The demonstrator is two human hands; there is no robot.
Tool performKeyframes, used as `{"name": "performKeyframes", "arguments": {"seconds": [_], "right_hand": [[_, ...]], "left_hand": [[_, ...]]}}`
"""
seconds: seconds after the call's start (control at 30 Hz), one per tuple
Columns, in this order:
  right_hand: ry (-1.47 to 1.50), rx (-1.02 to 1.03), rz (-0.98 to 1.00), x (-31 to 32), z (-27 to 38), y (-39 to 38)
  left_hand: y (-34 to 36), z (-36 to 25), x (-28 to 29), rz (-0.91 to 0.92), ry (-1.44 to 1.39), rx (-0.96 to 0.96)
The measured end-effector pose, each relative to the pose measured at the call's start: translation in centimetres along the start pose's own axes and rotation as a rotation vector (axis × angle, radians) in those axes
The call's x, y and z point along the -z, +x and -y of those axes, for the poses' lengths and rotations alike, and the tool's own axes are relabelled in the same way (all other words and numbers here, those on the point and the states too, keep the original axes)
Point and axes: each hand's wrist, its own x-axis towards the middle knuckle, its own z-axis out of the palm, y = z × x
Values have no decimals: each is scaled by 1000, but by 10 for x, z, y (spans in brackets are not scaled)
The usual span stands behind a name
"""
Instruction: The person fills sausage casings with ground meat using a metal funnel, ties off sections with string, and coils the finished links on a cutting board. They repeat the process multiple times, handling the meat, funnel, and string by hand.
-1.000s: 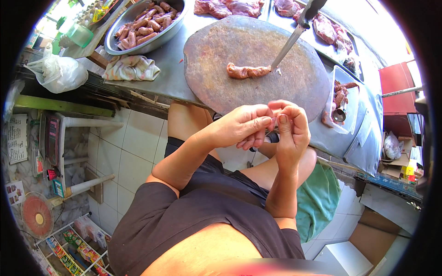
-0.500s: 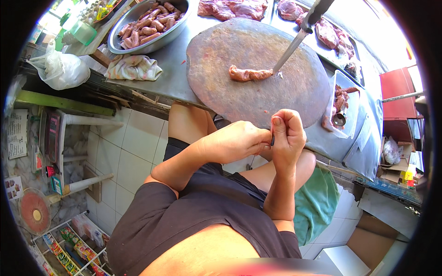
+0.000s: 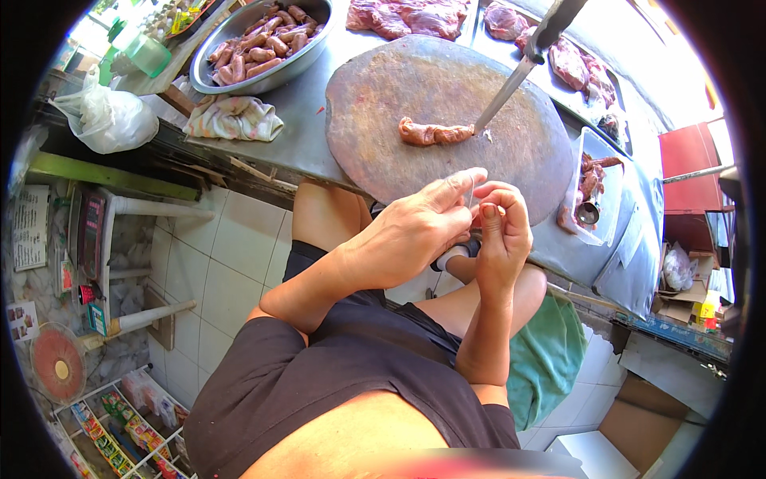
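Apparently handling a clear strand, right hand pinches, left hand grip unclear; next move likely calls for steady tension.

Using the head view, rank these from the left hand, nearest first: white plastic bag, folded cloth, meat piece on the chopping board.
Nearest to the left hand:
1. Meat piece: ahead, on the chopping board.
2. Folded cloth: left of the board.
3. White plastic bag: farther left.

Both elbows bent, the left hand reaches inward, its fingertips close to those of the right hand, which stands upright, thumb raised, fingers curled
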Motion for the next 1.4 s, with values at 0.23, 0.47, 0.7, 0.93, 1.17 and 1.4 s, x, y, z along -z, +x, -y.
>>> {"name": "performKeyframes", "arguments": {"seconds": [0.23, 0.47, 0.7, 0.93, 1.17, 1.4], "right_hand": [[74, -116, -30, 4, 17, -9], [-139, -54, -18, -2, 27, -14], [-228, -17, 18, -4, 25, -17], [-225, 101, -81, -9, 19, -17], [-21, -73, -92, -8, 21, -11], [-333, 131, -40, -7, 30, -12]], "left_hand": [[2, 11, 1, -182, -167, -32], [-1, 3, -5, -100, -244, 23], [1, 2, -12, -217, 59, -48], [1, 2, -22, -344, -10, -56], [2, -4, -14, -480, -149, -179], [6, 5, -8, -368, -105, 7]]}}
